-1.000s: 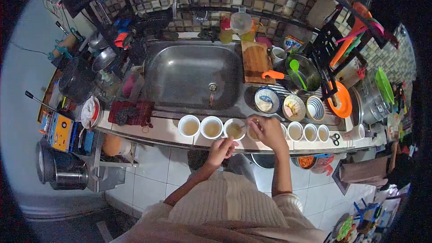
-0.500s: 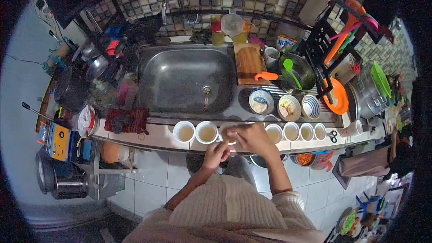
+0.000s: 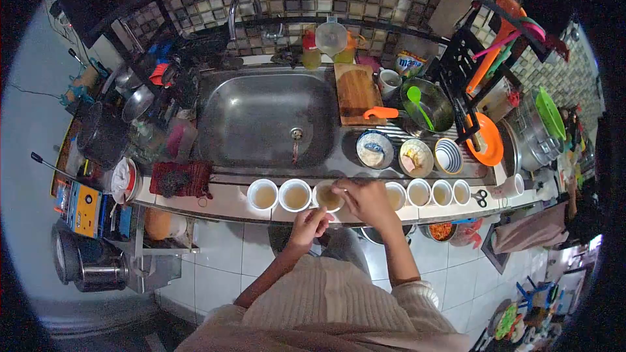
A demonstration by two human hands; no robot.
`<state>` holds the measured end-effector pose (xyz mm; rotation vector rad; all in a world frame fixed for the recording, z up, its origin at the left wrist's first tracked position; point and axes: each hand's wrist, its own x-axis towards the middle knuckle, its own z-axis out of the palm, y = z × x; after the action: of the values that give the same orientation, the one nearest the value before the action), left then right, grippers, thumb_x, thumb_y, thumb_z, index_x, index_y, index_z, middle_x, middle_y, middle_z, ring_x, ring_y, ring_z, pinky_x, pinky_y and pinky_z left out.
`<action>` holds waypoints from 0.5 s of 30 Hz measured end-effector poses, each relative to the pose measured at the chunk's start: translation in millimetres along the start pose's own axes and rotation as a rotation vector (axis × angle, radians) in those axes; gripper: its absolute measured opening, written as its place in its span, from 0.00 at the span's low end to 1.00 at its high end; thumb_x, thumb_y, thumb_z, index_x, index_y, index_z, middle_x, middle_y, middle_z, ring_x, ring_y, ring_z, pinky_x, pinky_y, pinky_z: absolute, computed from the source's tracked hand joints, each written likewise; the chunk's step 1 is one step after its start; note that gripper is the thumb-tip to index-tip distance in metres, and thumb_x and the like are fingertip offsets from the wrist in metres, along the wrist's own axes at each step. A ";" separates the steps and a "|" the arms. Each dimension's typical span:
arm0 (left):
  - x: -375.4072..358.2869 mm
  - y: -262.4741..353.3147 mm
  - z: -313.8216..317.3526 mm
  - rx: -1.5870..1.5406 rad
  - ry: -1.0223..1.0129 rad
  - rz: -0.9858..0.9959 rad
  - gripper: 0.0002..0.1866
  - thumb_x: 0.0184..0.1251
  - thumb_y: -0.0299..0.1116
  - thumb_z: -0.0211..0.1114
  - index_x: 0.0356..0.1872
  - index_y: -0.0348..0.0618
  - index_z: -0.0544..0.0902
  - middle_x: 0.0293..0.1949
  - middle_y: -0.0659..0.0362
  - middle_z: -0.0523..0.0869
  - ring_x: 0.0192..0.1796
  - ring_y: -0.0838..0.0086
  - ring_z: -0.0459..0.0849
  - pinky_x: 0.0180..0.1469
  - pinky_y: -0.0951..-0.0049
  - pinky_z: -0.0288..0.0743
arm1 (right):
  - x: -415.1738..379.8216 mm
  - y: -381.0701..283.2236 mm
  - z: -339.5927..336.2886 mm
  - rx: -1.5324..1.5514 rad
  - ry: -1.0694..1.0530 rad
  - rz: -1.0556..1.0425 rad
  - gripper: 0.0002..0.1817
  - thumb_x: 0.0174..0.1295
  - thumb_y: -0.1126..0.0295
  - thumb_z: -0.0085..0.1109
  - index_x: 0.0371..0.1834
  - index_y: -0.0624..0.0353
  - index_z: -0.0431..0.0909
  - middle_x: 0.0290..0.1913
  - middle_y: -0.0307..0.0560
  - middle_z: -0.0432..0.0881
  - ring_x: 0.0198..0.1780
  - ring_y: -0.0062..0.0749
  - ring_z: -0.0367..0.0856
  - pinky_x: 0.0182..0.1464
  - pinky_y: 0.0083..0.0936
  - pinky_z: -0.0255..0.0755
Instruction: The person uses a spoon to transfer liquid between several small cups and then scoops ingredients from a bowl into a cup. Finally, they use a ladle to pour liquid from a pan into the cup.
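Note:
A row of white cups holding pale yellowish liquid runs along the counter's front edge. My right hand (image 3: pixel 366 199) reaches over one cup (image 3: pixel 328 197) near the middle, its fingers pinched together at the rim; whatever they hold is hidden. Just in front of that same cup, my left hand (image 3: pixel 309 227) is closed with curled fingers, and I cannot make out what is in it. To the left stand two more cups, the nearer cup (image 3: pixel 295 195) and the outer cup (image 3: pixel 263 194). Right of my right hand, a partly hidden cup (image 3: pixel 395 195) begins the rest of the row.
Behind the cups lies a steel sink (image 3: pixel 228 101). Bowls, including a striped bowl (image 3: pixel 449 156), stand on the drainboard near a pot (image 3: pixel 438 107) and a wooden board (image 3: pixel 357 91). Scissors (image 3: pixel 480 198) lie at the row's right end. A dark red cloth (image 3: pixel 182 179) is at left.
My right hand has shifted slightly, showing more of the middle cup's inside. The left hand stays low by that cup. The whole view has moved a little.

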<state>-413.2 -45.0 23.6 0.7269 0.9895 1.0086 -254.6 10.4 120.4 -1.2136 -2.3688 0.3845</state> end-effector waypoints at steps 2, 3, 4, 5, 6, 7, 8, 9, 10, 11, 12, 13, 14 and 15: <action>0.8 -0.6 0.2 0.003 0.010 0.005 0.19 0.65 0.44 0.53 0.26 0.37 0.79 0.16 0.67 0.71 0.14 0.86 0.63 0.16 0.85 0.51 | -0.6 0.5 1.3 0.047 0.069 -0.068 0.06 0.54 0.67 0.56 0.33 0.52 0.80 0.27 0.46 0.81 0.24 0.40 0.79 0.28 0.31 0.72; 1.0 -2.1 -0.3 -0.008 0.025 -0.016 0.19 0.65 0.44 0.53 0.26 0.37 0.79 0.16 0.67 0.71 0.14 0.86 0.63 0.16 0.85 0.52 | -2.8 -1.9 -2.6 0.069 0.030 -0.090 0.06 0.54 0.67 0.56 0.33 0.54 0.80 0.28 0.46 0.81 0.24 0.39 0.79 0.28 0.30 0.72; 1.0 -3.0 -0.4 -0.019 0.038 -0.037 0.19 0.65 0.44 0.53 0.26 0.37 0.79 0.16 0.67 0.71 0.14 0.86 0.63 0.16 0.85 0.52 | -5.3 -3.7 -6.9 0.089 -0.009 -0.112 0.06 0.54 0.68 0.56 0.32 0.55 0.80 0.29 0.45 0.82 0.25 0.39 0.80 0.28 0.30 0.72; 0.1 -3.3 -0.6 -0.018 0.039 -0.039 0.19 0.65 0.44 0.53 0.26 0.37 0.79 0.16 0.67 0.71 0.14 0.86 0.63 0.16 0.85 0.52 | -8.6 -4.1 -11.2 0.091 -0.009 -0.111 0.06 0.54 0.68 0.56 0.32 0.55 0.80 0.29 0.45 0.82 0.25 0.39 0.80 0.28 0.30 0.72; -0.7 -3.2 -1.0 -0.032 0.018 -0.043 0.19 0.66 0.44 0.53 0.26 0.37 0.79 0.16 0.67 0.71 0.14 0.86 0.64 0.16 0.85 0.52 | -12.5 -3.1 -16.2 0.185 0.100 -0.108 0.06 0.54 0.69 0.57 0.31 0.57 0.79 0.30 0.45 0.82 0.25 0.39 0.80 0.28 0.29 0.72; -0.5 -2.5 -0.8 -0.046 -0.004 -0.046 0.19 0.66 0.43 0.52 0.27 0.37 0.79 0.17 0.67 0.72 0.15 0.86 0.64 0.16 0.85 0.52 | -16.7 -0.7 -21.1 0.276 0.209 -0.107 0.06 0.53 0.69 0.57 0.31 0.59 0.79 0.30 0.45 0.82 0.25 0.38 0.80 0.28 0.28 0.72; -2.2 -1.5 0.1 -0.046 -0.005 -0.045 0.19 0.66 0.43 0.52 0.27 0.37 0.79 0.17 0.67 0.72 0.15 0.86 0.64 0.16 0.85 0.52 | -25.6 2.3 -24.8 0.249 0.242 -0.059 0.05 0.53 0.72 0.57 0.31 0.61 0.79 0.30 0.45 0.82 0.22 0.34 0.79 0.26 0.24 0.71; -5.3 0.8 1.6 -0.023 -0.019 -0.040 0.18 0.66 0.43 0.52 0.28 0.37 0.79 0.17 0.66 0.72 0.15 0.86 0.64 0.16 0.85 0.52 | -30.6 0.7 -30.6 0.247 0.242 -0.059 0.05 0.53 0.72 0.57 0.31 0.61 0.79 0.30 0.45 0.82 0.22 0.34 0.79 0.26 0.24 0.71; -5.6 3.3 2.7 0.001 -0.035 -0.034 0.18 0.66 0.43 0.52 0.28 0.37 0.79 0.18 0.66 0.72 0.15 0.86 0.64 0.16 0.85 0.52 | -33.9 -2.0 -38.3 0.256 0.282 -0.052 0.05 0.52 0.74 0.57 0.30 0.61 0.79 0.29 0.46 0.82 0.21 0.31 0.78 0.25 0.21 0.70; -4.8 4.4 3.1 0.001 -0.040 -0.034 0.18 0.66 0.43 0.52 0.28 0.37 0.79 0.18 0.66 0.72 0.15 0.86 0.64 0.16 0.85 0.52 | -38.3 -2.0 -43.0 0.264 0.321 -0.043 0.04 0.51 0.75 0.57 0.30 0.62 0.79 0.29 0.46 0.82 0.20 0.28 0.77 0.24 0.19 0.69; -5.8 4.3 2.6 0.016 -0.080 -0.069 0.17 0.67 0.43 0.52 0.30 0.37 0.78 0.19 0.65 0.73 0.16 0.86 0.65 0.16 0.85 0.52 | -42.0 3.4 -38.7 0.226 0.366 -0.111 0.04 0.51 0.78 0.55 0.30 0.62 0.79 0.27 0.45 0.82 0.19 0.24 0.76 0.23 0.17 0.68; -7.8 2.8 2.5 0.031 -0.120 -0.109 0.17 0.67 0.42 0.51 0.31 0.38 0.78 0.20 0.65 0.73 0.17 0.86 0.65 0.17 0.85 0.52 | -47.0 4.8 -36.3 0.228 0.365 -0.101 0.04 0.51 0.78 0.55 0.30 0.62 0.79 0.27 0.45 0.82 0.19 0.24 0.76 0.23 0.17 0.68; -8.4 1.0 3.9 0.030 -0.122 -0.117 0.17 0.67 0.42 0.51 0.31 0.38 0.78 0.20 0.65 0.73 0.17 0.86 0.65 0.17 0.85 0.52 | -50.3 3.6 -36.3 0.273 0.403 -0.063 0.04 0.51 0.78 0.55 0.29 0.63 0.79 0.26 0.45 0.82 0.18 0.23 0.76 0.23 0.17 0.68; -7.1 -0.1 6.0 0.063 -0.158 -0.141 0.19 0.67 0.44 0.50 0.33 0.36 0.78 0.22 0.64 0.73 0.17 0.86 0.64 0.16 0.85 0.52 | -52.0 2.8 -37.3 0.316 0.443 -0.027 0.05 0.51 0.79 0.54 0.29 0.63 0.79 0.26 0.44 0.82 0.18 0.23 0.75 0.23 0.17 0.68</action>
<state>-409.1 -51.9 28.2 0.7659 0.9248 0.7880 -207.2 -28.9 137.6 -0.9971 -1.8633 0.4137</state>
